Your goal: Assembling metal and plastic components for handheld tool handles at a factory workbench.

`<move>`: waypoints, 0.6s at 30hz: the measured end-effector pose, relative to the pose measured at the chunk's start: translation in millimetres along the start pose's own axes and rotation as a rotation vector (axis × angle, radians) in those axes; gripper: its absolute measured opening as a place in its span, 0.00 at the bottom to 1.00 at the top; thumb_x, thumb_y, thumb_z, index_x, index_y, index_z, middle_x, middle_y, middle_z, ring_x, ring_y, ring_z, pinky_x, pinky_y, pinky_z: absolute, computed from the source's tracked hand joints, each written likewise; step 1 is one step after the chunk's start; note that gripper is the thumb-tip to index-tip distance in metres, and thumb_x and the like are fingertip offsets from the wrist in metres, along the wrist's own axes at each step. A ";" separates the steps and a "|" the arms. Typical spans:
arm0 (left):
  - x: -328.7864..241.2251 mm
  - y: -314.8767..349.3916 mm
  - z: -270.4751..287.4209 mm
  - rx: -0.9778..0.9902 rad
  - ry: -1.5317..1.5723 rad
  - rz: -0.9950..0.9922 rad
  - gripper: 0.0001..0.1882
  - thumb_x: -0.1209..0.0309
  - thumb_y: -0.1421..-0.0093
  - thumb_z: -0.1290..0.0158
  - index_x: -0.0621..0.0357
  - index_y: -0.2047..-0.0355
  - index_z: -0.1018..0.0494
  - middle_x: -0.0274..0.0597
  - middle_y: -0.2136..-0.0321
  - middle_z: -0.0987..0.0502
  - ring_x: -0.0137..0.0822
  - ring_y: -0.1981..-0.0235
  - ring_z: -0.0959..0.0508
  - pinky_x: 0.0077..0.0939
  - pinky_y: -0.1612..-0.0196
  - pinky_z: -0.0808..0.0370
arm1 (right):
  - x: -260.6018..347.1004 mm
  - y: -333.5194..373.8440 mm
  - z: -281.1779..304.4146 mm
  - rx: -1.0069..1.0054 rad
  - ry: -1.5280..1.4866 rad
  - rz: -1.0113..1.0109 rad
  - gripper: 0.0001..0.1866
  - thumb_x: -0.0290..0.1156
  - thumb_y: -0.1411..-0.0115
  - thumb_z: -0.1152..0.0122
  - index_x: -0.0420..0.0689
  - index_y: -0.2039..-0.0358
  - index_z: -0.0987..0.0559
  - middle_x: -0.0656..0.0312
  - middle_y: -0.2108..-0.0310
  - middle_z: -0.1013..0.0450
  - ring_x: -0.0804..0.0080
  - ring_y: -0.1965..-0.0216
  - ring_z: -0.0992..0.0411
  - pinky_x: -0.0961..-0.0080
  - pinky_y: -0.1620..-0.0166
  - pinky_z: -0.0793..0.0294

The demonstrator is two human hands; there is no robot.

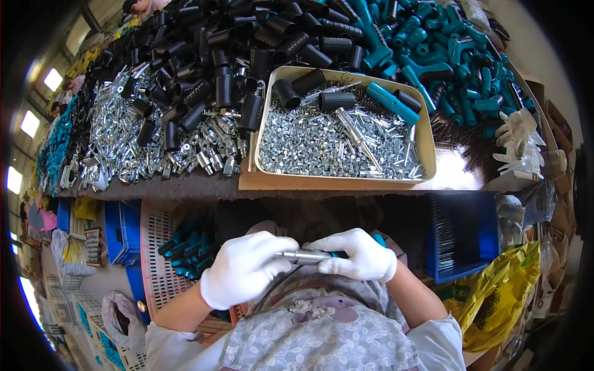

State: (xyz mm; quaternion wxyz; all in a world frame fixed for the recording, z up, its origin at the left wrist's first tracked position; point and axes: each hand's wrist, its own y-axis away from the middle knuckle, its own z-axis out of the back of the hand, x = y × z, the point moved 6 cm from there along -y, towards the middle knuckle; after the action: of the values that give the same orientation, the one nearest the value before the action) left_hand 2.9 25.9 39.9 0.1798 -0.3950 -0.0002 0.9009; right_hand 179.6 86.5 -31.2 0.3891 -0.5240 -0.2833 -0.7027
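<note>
Both my hands wear white gloves and meet in front of my lap. My left hand (246,267) is closed round the left end of a teal-handled tool with a shiny metal barrel (302,256). My right hand (357,255) is wrapped round its right part, where a bit of teal shows past the glove. The tool lies roughly level between the hands; the gloves hide both its ends in part. On the table beyond them sits a cream tray (346,179) of small silver metal pieces, with a few black sleeves and one teal handle (392,103) on top.
Heaps of black sleeves (223,86), metal fittings (124,136) and teal handles (458,68) cover the table. White gloves (518,139) lie at its right end. Below stand a pink slatted crate (158,247) holding teal-handled tools, a blue bin (476,238) and a yellow bag (504,297).
</note>
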 end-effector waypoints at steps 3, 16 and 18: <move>-30.0 -1.3 4.9 -0.077 -0.206 -0.477 0.12 0.74 0.52 0.42 0.51 0.65 0.21 0.40 0.60 0.22 0.46 0.56 0.24 0.38 0.55 0.24 | 3.9 3.4 4.5 0.001 -0.077 0.009 0.23 0.43 0.41 0.34 0.39 0.51 0.20 0.47 0.61 0.20 0.53 0.60 0.21 0.67 0.54 0.23; -20.5 -19.1 19.6 -0.202 -0.004 -0.363 0.30 0.61 0.54 0.33 0.61 0.51 0.25 0.53 0.49 0.27 0.53 0.50 0.24 0.40 0.50 0.25 | 23.4 10.0 18.9 -0.140 -0.191 0.043 0.28 0.51 0.39 0.37 0.35 0.54 0.23 0.54 0.67 0.23 0.61 0.65 0.24 0.66 0.58 0.25; -1.4 -23.9 -0.6 -0.102 0.059 -0.331 0.52 0.50 0.61 0.29 0.63 0.39 0.36 0.58 0.46 0.29 0.57 0.45 0.27 0.42 0.42 0.29 | 26.0 15.0 25.9 -0.397 -0.629 0.212 0.27 0.51 0.41 0.35 0.36 0.60 0.23 0.57 0.68 0.24 0.66 0.67 0.26 0.70 0.59 0.26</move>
State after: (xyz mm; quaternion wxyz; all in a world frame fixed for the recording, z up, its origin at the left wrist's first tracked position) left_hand 12.0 47.8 43.8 0.3055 -0.4246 -0.1055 0.8457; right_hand 201.7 92.9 1.1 0.2444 -0.8054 -0.1915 -0.5048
